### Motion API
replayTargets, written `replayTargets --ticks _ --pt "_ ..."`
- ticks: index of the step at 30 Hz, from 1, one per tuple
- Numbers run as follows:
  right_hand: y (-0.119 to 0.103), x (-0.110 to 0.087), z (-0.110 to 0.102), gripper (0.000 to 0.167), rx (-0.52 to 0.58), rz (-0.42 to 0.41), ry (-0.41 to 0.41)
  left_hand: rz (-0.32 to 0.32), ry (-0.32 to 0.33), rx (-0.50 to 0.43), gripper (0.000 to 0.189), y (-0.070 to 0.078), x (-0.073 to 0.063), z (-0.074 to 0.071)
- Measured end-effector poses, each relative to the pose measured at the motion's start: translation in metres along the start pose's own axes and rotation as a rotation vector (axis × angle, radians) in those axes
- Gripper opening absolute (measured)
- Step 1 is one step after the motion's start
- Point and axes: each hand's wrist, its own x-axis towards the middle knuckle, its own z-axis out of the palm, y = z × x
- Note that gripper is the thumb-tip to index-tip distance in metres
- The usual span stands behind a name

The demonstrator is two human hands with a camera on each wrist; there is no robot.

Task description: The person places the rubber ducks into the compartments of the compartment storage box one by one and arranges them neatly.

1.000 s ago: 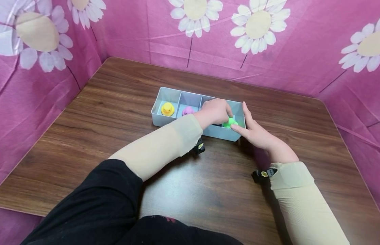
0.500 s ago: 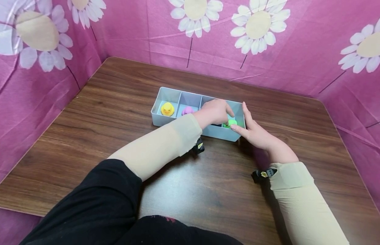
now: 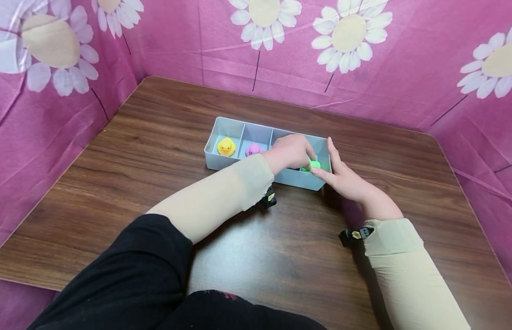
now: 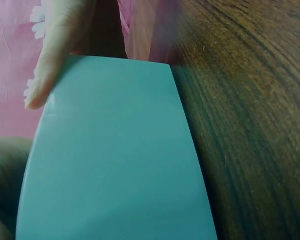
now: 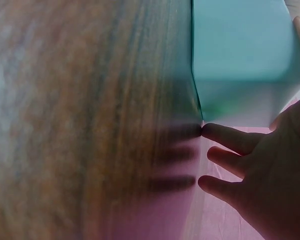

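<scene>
In the head view, a pale blue divided box [image 3: 299, 178] lies lengthwise on the table. My left hand [image 3: 288, 150] reaches over its front wall, index finger bent down to a green rubber duck [image 3: 316, 163] in the rightmost compartment; its thumb is hidden. My right hand [image 3: 351, 184] rests at the box's right end, thumb over the front rim, forefinger straight along the end wall. The right wrist view shows this hand's fingers [image 5: 230, 137] spread beside the box. A yellow rubber duck [image 3: 226, 146] and a purple rubber duck [image 3: 253, 149] sit in the two left compartments.
The brown wood-grain table [image 3: 148, 151] runs out around the box. Behind and beside it hangs a pink cloth [image 3: 177, 50] printed with white daisies. My left forearm crosses in front of the box.
My left index finger lifted off the green duck half a second ago and is now lowered to it again. The right hand and the box have stayed in place.
</scene>
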Motion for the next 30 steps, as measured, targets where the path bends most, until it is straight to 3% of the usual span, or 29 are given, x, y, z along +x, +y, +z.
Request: replayTargets --ticks 14,22,30 --pt "0.0006 -0.0003 0.0001 0.094 0.007 -0.009 0.006 -0.025 0.06 0.026 0.028 0.0015 -0.0013 0.0007" --pt "0.001 0.0007 -0.0009 0.095 0.011 -0.022 0.007 -0.034 0.128 0.053 0.011 0.0018 0.0002 0.0009" --pt "0.0022 0.002 -0.0007 0.095 0.001 -0.013 0.005 -0.026 0.13 0.057 0.007 0.0015 -0.0015 0.0001"
